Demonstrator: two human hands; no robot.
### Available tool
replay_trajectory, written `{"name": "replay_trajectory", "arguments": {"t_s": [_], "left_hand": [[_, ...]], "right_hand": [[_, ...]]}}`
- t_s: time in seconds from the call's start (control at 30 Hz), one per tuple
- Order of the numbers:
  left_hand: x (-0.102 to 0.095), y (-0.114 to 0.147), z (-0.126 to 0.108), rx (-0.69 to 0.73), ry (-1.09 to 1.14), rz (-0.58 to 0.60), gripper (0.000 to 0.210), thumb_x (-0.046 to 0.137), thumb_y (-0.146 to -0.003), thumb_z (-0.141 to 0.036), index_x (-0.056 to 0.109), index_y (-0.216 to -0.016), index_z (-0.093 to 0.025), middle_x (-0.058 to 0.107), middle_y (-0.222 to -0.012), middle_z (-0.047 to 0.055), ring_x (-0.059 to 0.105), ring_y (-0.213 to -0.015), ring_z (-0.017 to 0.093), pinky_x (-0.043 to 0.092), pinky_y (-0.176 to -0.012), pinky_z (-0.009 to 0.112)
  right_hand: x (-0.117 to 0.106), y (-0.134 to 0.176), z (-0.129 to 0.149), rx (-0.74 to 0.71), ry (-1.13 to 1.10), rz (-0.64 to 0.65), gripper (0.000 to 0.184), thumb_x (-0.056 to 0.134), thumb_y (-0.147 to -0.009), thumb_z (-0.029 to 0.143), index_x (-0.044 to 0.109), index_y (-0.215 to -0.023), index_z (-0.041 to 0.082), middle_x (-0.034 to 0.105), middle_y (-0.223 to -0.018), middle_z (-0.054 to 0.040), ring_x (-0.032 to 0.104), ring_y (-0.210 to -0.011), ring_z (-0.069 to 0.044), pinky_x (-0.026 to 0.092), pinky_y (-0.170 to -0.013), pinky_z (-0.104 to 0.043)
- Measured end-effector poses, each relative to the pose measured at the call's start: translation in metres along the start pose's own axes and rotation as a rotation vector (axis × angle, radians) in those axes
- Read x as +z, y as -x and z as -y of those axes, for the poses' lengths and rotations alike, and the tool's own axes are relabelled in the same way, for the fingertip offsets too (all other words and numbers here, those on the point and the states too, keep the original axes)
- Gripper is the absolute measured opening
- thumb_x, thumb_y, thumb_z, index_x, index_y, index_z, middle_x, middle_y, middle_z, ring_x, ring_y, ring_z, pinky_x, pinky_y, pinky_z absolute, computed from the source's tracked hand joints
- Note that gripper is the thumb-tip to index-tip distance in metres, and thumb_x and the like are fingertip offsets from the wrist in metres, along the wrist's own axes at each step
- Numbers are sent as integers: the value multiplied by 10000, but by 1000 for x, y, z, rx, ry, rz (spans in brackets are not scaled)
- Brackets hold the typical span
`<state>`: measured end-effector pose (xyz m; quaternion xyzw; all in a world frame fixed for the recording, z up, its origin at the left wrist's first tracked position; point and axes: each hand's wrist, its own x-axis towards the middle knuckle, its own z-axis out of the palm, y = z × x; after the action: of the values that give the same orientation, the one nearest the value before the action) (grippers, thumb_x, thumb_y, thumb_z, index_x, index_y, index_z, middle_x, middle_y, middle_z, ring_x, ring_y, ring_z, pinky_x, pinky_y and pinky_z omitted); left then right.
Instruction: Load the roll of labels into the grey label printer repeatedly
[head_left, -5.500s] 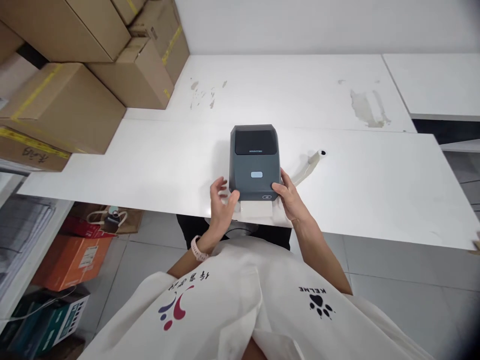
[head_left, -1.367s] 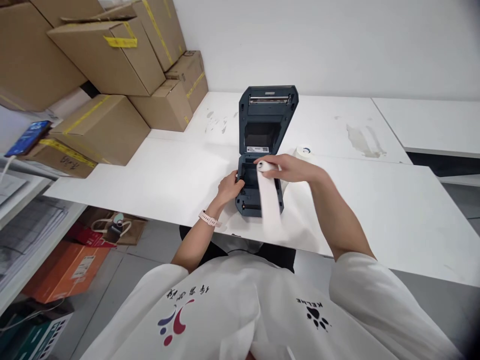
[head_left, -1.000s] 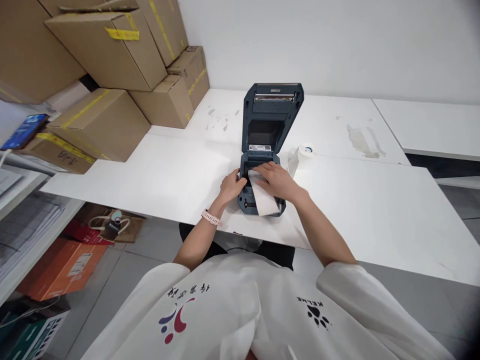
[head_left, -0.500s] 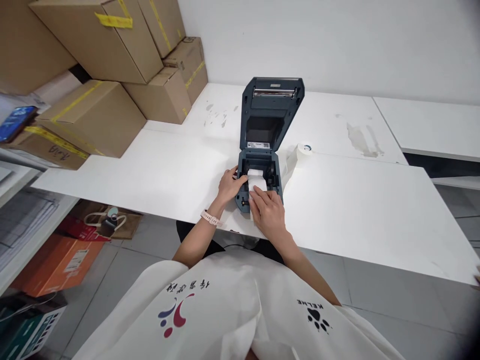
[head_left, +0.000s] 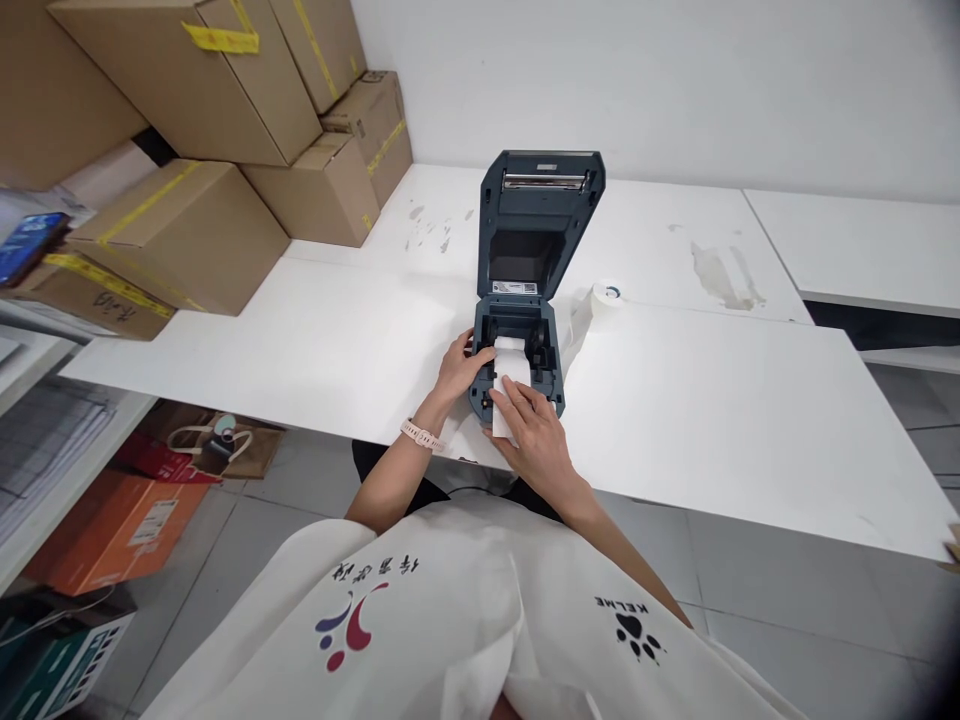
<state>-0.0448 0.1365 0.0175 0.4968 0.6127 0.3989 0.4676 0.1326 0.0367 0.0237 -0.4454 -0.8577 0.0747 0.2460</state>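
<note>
A dark label printer point(head_left: 480, 382) stands on the white table with its lid point(head_left: 540, 215) raised. A white roll sits inside, and its label strip point(head_left: 511, 365) runs over the front edge. My left hand point(head_left: 457, 370) grips the printer's left side, thumb over the rim and fingers outside it. With my right hand point(head_left: 538, 435) I hold the strip at the printer's front: the fingers lie on top, and the thumb reaches beneath the hanging end. To the printer's right lies another white paper roll point(head_left: 602, 301), its tail trailing toward the printer.
Several cardboard boxes point(head_left: 184, 230) with yellow tape are stacked at the left, and a phone point(head_left: 30, 245) lies on one. The white table point(head_left: 712, 430) stretches to the right, its front edge before me. A wall point(head_left: 660, 90) rises behind. Below left are an orange box point(head_left: 120, 525) and a bag point(head_left: 255, 450).
My right thumb has moved down and under the strip's end. More of the strip now shows flat over the printer's front. My left hand has kept its place.
</note>
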Motion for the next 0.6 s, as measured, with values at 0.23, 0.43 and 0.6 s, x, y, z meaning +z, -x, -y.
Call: {"name": "replay_trajectory", "arguments": {"t_s": [0.23,0.43,0.6], "left_hand": [[-1,3,-7,-50,42,43,710,710,-856,-518,549,-1469,-196,652,-1423,150,669,-1198,286,563,-953,367],[5,62,-3,-52,143,114,1023,741,-835,-633,237,-1665,-312,338,-1733,88,384,-1559,376,424,-1221,475],[5,108,8,-79,156,185,1192,785,-795,-652,87,-1697,-306,233,-1771,103,318,-1595,386,392,-1255,505]], "right_hand": [[-5,4,4,48,-64,8,501,650,-966,249,597,-1462,213,509,-1614,-161,537,-1409,-406,521,-1097,-625],[-68,-45,-46,101,-516,-243,410,585,-1031,502,647,-1389,311,694,-1424,-66,638,-1341,-293,523,-1150,-527],[-101,-183,-128,244,-536,-402,777,266,-1019,778,258,-1641,312,308,-1734,-58,303,-1605,-229,337,-1287,-475]]}}
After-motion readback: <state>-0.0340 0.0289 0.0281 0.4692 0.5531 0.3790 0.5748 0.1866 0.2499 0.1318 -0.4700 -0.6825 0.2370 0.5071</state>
